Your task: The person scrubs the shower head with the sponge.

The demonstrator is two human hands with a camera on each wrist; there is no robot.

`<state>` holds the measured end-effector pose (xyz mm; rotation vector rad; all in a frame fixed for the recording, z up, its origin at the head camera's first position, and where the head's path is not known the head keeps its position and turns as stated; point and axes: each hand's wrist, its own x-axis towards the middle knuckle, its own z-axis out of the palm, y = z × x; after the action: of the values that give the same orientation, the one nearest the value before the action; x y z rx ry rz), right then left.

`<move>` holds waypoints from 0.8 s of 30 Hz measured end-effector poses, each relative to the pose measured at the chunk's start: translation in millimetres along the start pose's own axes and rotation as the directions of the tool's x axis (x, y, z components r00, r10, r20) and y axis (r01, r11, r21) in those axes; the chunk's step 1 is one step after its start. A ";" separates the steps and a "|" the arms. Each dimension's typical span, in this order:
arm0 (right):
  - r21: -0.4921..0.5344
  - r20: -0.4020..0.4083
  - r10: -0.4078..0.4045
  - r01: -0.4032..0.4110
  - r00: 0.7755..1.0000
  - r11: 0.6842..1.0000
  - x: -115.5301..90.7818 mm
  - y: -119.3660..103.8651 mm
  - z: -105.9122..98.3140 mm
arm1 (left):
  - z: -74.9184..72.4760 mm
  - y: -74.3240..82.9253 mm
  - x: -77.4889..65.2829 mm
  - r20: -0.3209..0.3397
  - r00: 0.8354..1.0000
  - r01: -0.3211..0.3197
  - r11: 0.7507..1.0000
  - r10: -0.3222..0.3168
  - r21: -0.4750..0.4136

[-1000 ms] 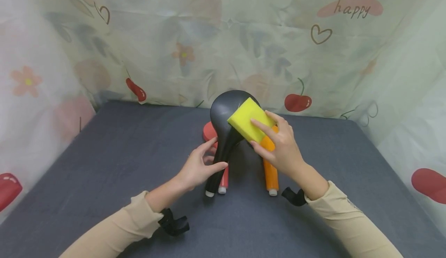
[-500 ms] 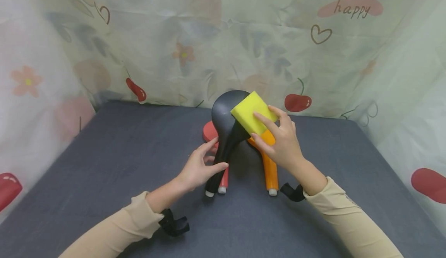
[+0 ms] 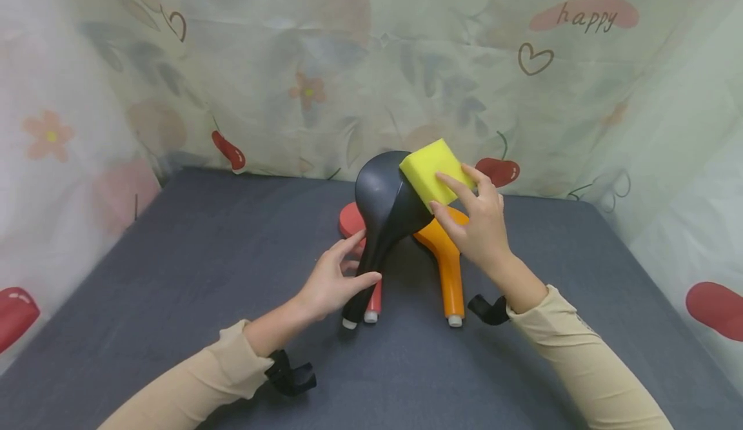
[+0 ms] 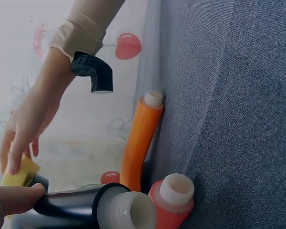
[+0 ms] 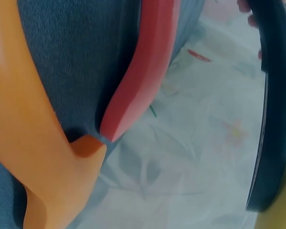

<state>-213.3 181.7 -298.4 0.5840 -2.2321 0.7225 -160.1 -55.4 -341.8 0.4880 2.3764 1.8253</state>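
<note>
In the head view my left hand holds the black shower head by its handle, raised and tilted with its smooth rounded back showing. My right hand pinches a yellow sponge against the upper right of that back. The left wrist view shows the white threaded end of the black shower head close up, with the sponge beyond my thumb. From the right wrist, the black shower head appears edge-on, the sponge touching its far end. Its spray face is hidden.
A red shower head lies on the dark grey cloth-covered table, partly behind the black one. To its right lies an orange shower head. Patterned fabric hangs along the back and sides.
My right hand has slid the sponge up and to the right over the back of the black shower head. The head has shifted slightly right; my left hand keeps nearly the same place.
</note>
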 end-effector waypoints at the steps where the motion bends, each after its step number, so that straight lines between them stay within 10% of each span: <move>1: 0.008 0.006 -0.015 0.015 1.000 1.000 -0.8 -0.4 0.9 | 0.1 -0.1 0.0 -0.002 1.000 0.000 1.000 0.000 0.004; 16: 0.002 0.006 0.083 -0.083 0.997 0.997 5.6 9.1 -1.4 | 2.9 0.5 -1.4 -0.040 0.999 0.024 0.995 -0.020 0.096; 24: 0.043 0.028 -0.005 0.003 1.000 0.999 4.4 -0.9 -0.7 | 3.4 1.3 -1.1 -0.054 0.997 0.057 0.988 -0.049 0.141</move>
<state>-215.3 180.7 -294.4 0.6234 -2.2457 0.7667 -157.9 -52.4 -341.5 0.3922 2.5397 1.6738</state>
